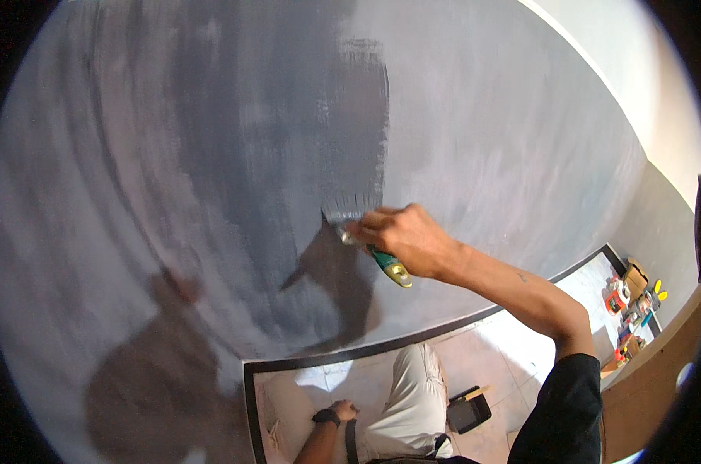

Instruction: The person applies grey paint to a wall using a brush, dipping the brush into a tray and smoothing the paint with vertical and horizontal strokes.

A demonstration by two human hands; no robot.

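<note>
My right hand [403, 238] grips a wide paintbrush [355, 216] with a green and yellow handle, its bristles pressed flat against the grey wall [482, 139]. A band of darker, wet grey paint [362, 124] runs up from the bristles. My left hand [341, 410] hangs low beside my thigh, a dark watch on its wrist, fingers loosely curled and holding nothing that I can see.
A black skirting strip [381, 348] lines the wall's foot above pale floor tiles [489, 356]. A dark paint tray [468, 410] lies on the floor by my leg. Several tins and tools [632, 305] cluster at the far right, beside a brown wooden panel [652, 387].
</note>
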